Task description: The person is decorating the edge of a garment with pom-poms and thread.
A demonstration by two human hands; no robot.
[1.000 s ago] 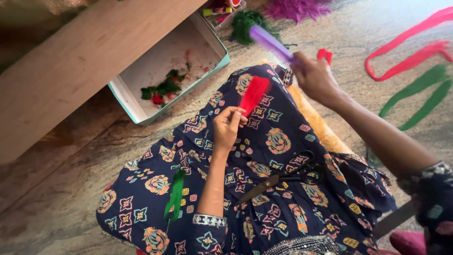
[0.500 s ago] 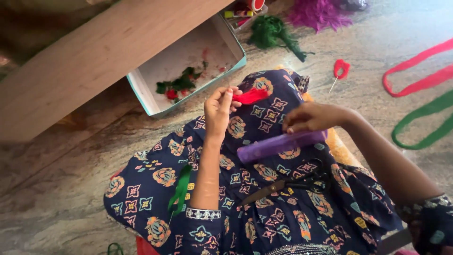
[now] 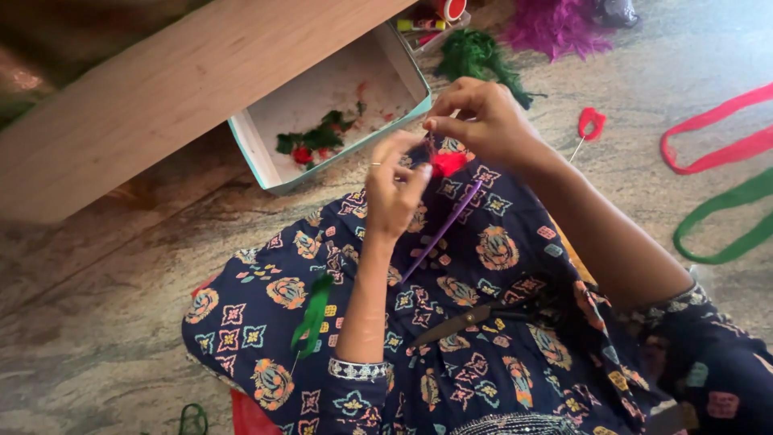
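Both hands worked the same small red piece [image 3: 448,163], held over the lap. Left hand [image 3: 396,187] pinched its near edge, fingers closed on it. Right hand [image 3: 483,121] pinched at the top of it, fingertips closed tight, possibly on a thin wire or thread; too small to tell. A purple strip [image 3: 441,232] ran down from the red piece toward the lap; its top end sat at the grip, but which hand held it was unclear.

Progress, as a judgement: red piece and purple strip were being joined, join not finished. One green leaf piece [image 3: 312,316] lay unused on the blue patterned dress [image 3: 483,338] below the left forearm, scissors [image 3: 467,321] lay on the lap below the grip.

Beyond the grip: open box [image 3: 266,153] with green and red scraps, green tuft [image 3: 477,58] and purple fluff [image 3: 555,24] on the floor. To the right, a red loop on a wire [image 3: 591,122], then red ribbon [image 3: 717,137] and green ribbon [image 3: 725,217], both cut off by the frame edge. Wooden board [image 3: 161,89] covered part of the box.
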